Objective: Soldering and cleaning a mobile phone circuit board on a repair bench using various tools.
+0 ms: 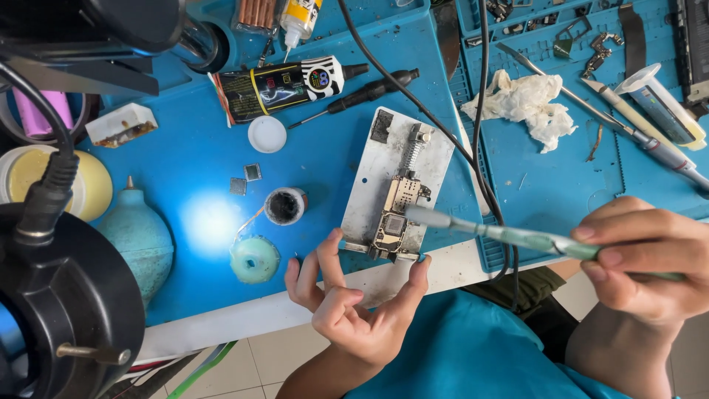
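Note:
A metal holder plate [377,177] lies on the blue work mat [192,155] with a small circuit board [397,214] clamped on it. My left hand [353,307] steadies the plate's near edge, thumb and fingertips touching it from both sides. My right hand [644,255] grips a pale green pen-like tool [502,234]. Its metal tip rests by the square chip on the board.
On the mat: a black glue tube [284,83], a white cap [266,134], a black screwdriver [365,92], a small pot of dark paste [284,205], loose chips [246,178], a teal air blower [140,236], crumpled tissue [528,103], a syringe [657,92]. Black cables [443,133] cross the plate. A microscope body [59,295] fills the left.

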